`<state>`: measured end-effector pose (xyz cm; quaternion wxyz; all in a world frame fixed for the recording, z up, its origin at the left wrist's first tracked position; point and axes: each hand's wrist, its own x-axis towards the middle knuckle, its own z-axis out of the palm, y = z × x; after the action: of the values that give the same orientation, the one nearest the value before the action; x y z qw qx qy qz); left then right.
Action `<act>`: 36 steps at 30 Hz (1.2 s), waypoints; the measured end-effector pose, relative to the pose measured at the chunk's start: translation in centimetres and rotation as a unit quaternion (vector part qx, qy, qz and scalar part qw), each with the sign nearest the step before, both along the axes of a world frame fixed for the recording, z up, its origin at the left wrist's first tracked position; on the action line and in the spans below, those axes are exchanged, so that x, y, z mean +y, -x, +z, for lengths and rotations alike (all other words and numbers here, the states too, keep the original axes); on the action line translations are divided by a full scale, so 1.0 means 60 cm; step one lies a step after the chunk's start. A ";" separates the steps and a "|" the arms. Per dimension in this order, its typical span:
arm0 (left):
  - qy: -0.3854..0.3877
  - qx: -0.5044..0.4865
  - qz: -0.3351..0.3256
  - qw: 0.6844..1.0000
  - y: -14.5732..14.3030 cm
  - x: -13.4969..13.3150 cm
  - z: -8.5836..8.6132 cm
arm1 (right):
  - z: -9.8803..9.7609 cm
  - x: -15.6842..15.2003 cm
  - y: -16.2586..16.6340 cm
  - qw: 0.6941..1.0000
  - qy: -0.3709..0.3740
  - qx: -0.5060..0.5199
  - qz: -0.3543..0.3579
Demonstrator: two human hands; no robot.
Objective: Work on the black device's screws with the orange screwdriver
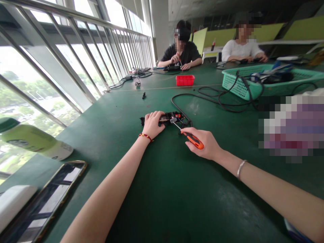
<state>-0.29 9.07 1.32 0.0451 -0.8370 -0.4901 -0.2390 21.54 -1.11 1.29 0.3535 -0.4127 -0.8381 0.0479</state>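
A long black device (165, 118) with its inside laid bare lies on the green table; red and metal parts and thin wires show at its right end. My left hand (153, 122) is wrapped over its left half and grips it against the table. In my right hand (206, 145) is a screwdriver (192, 139) with an orange and black handle. Its shaft points up and left, and the tip reaches a small grey part (173, 119) on the device. Whether the tip sits in a screw is too small to tell. A black cable (174, 97) runs from the device's right end.
Beyond the device are a small black piece (144, 95) and a red tray (185, 81). A green basket (243, 92) holding tools and cables stands at right. A bottle (37, 140) and a phone (58, 195) lie at left by the railing (101, 27). Two people sit across.
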 end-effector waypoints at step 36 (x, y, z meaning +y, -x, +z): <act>-0.016 0.001 -0.004 1.000 0.003 0.002 -0.003 | -0.005 0.004 0.000 0.986 -0.114 0.058 -0.106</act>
<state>-0.46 9.16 1.11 0.0580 -0.8385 -0.4826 -0.2462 21.53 -0.90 1.00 0.4497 -0.4527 -0.7674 -0.0621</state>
